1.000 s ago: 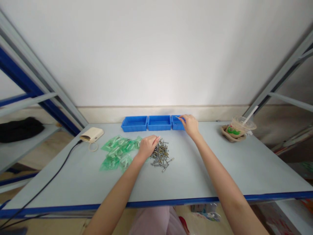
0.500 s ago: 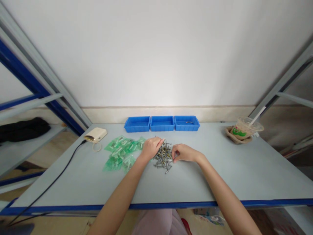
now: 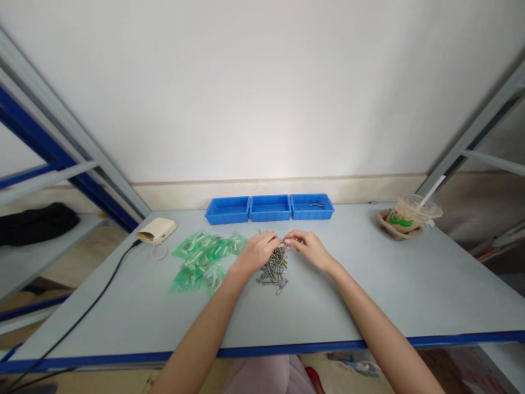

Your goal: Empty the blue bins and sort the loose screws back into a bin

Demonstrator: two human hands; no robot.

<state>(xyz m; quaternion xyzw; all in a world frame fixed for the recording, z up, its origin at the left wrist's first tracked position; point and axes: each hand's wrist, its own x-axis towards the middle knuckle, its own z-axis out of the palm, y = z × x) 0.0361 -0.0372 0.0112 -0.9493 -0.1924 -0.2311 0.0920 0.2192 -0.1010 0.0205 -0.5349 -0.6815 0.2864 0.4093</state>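
Observation:
A pile of small metal screws, silver with some brass-coloured pieces, lies on the table below my hands. My left hand is closed over the pile's upper left side, its fingertips pinched together toward the right. My right hand meets it from the right, thumb and fingers also pinched. Between the fingertips shows a bit of silver metal, seemingly a screw; its ends are hidden by the fingers. Left of the pile lie several green plastic bags with small parts inside.
Three blue bins stand in a row by the wall, the right one holding a few metal pieces. At left are a cream-coloured device and a black cable. A plastic cup with a straw sits in a cardboard holder at right.
My right hand has moved up and left from the pile's right edge to meet the left hand. The left hand's fingers have turned toward the right. The camera view has shifted slightly.

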